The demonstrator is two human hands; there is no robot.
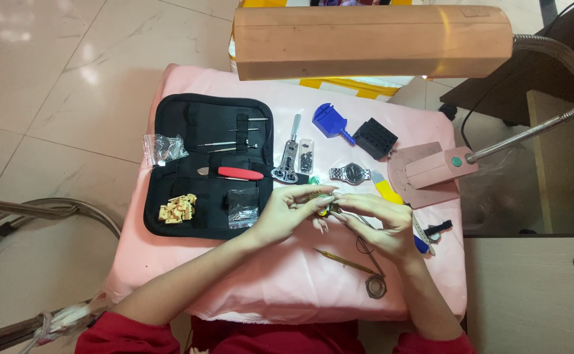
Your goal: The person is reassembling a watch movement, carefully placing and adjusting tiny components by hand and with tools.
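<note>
My left hand (pixel 289 211) and my right hand (pixel 379 223) meet over the middle of a pink cloth (pixel 280 275), fingertips pinched together on a small yellowish part (pixel 323 198) that is mostly hidden. Just beyond my fingers lies a silver wristwatch (pixel 350 173). A thin brass-coloured tool (pixel 345 261) lies on the cloth below my hands, next to a loupe on a wire band (pixel 375 286).
An open black tool case (pixel 188 118) lies at left with a red-handled knife (pixel 238 173), screwdrivers and small bags. A metal case wrench (pixel 288 157), a blue link remover (pixel 329 121) and a black block (pixel 374 137) sit behind. A pink desk lamp (pixel 372 40) overhangs the far edge.
</note>
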